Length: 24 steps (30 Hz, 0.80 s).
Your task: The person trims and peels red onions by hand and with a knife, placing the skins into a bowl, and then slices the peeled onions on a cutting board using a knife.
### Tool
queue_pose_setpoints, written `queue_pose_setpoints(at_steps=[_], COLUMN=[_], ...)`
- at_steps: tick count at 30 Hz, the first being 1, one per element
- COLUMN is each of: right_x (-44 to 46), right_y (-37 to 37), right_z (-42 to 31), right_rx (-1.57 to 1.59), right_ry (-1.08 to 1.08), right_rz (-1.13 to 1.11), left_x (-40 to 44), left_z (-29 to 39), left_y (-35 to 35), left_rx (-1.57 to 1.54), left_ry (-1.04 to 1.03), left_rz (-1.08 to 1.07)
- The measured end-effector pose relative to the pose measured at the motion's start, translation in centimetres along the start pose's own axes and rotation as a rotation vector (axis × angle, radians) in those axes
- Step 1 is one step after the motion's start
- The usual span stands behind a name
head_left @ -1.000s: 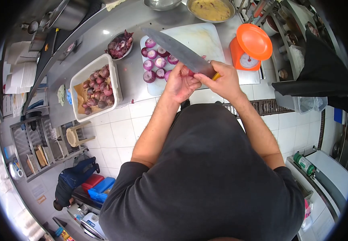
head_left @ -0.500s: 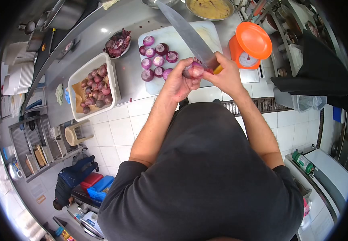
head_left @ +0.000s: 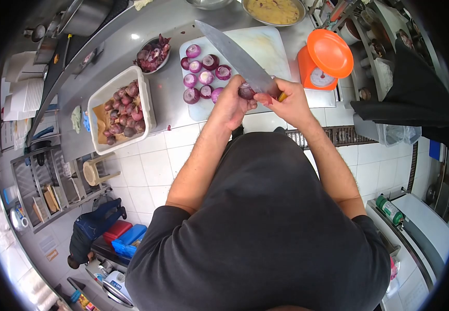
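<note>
My left hand [head_left: 232, 105] is closed round a red onion [head_left: 245, 92], over the near edge of the white cutting board [head_left: 266, 44]. In my right hand [head_left: 291, 101] is a large chef's knife [head_left: 235, 56] with a yellow handle, its blade pointing up and to the left. The heel of the blade lies against the onion, and my right thumb is close to it. Several peeled red onions [head_left: 205, 78] with trimmed ends stand on the left of the board.
Unpeeled onions [head_left: 126, 111] fill part of a white tub [head_left: 148, 101] at left. Behind it, a bowl [head_left: 166, 56] holds onion skins. An orange scale [head_left: 330, 52] stands right of the board, a bowl of yellow food [head_left: 275, 10] beyond. Another person [head_left: 92, 228] is at lower left.
The knife blade has tipped lower and leftward across the onion. My right hand has turned slightly with it, and the onion has rotated in my left hand.
</note>
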State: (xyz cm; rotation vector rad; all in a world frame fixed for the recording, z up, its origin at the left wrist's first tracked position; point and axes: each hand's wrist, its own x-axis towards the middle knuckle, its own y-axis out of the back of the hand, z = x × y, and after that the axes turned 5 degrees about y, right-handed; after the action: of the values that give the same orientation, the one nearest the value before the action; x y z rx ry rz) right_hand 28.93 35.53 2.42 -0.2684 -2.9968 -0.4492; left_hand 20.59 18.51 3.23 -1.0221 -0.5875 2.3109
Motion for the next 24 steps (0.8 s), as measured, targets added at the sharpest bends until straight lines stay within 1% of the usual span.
queue_pose_setpoints(at_steps=[3,5,8,11,15,17,18,21,24], right_x=[-0.3,-0.5,-0.7,-0.9,-1.1,-1.0,-0.8,-0.1,0.5], right_y=[-0.1,-0.4,-0.3,-0.1,0.7,0.8,0.7,1.3,2.0], right_z=[-0.1,-0.2,0.2,0.4,0.3,-0.7,-1.2,-0.8,-0.4], right_rx=[0.000,0.065,0.124,0.147,0.122,0.129,0.134,0.066,-0.015], right_ry=[0.043,0.058,0.067,0.064,0.052,0.064,0.070,-0.024,-0.085], right_rz=[-0.004,0.022,0.046,0.058,0.002,0.059,0.089,0.121,0.096], left_x=[-0.3,-1.2,-0.3,0.4,0.5,1.0,0.9,0.6,0.2], left_z=[0.3,1.0,0.3,-0.5,-0.5,0.0,0.3,0.8,1.1], left_y=[-0.8,-2.1,-0.9,0.4,-0.1,0.5,0.6,1.1,1.1], left_rx=[-0.002,-0.011,-0.041,-0.103,-0.172,-0.216,-0.243,-0.367,-0.404], left_ry=[-0.039,-0.047,-0.076,-0.076,-0.081,-0.078,-0.072,-0.023,0.063], left_rz=[0.020,0.016,0.047,0.033,0.107,0.173,0.147,0.078,-0.133])
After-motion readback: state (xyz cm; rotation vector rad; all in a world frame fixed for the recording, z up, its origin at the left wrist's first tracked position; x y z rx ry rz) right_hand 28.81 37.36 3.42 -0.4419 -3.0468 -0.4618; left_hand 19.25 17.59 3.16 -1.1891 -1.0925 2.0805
